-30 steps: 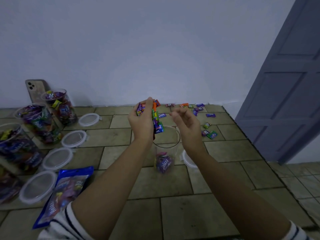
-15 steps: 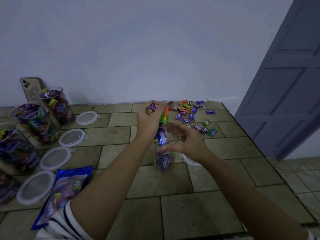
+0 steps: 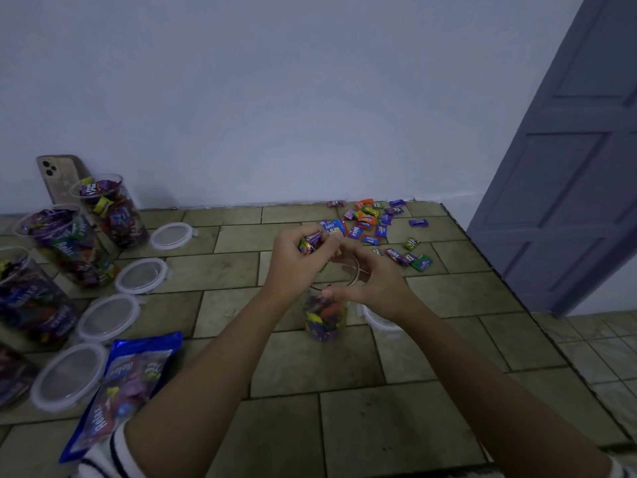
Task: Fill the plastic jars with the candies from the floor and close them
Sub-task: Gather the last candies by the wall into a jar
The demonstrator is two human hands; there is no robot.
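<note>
Left hand [image 3: 294, 262]: grip clamped on a bunch of candies [image 3: 310, 243], held over the open plastic jar [image 3: 325, 322]. Right hand [image 3: 374, 282]: grip curled round the jar rim. Jar upright on floor [image 3: 310, 367], partly filled. Loose candies [image 3: 370, 224] lie beyond it.

clear plastic jar [image 3: 325, 319]; glossy foil candies [image 3: 370, 222]; matt tiled floor [image 3: 310, 360]; translucent plastic lids [image 3: 143, 274].

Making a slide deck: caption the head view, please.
Left hand holds candies over a partly filled plastic jar while the right hand grips its rim.
</note>
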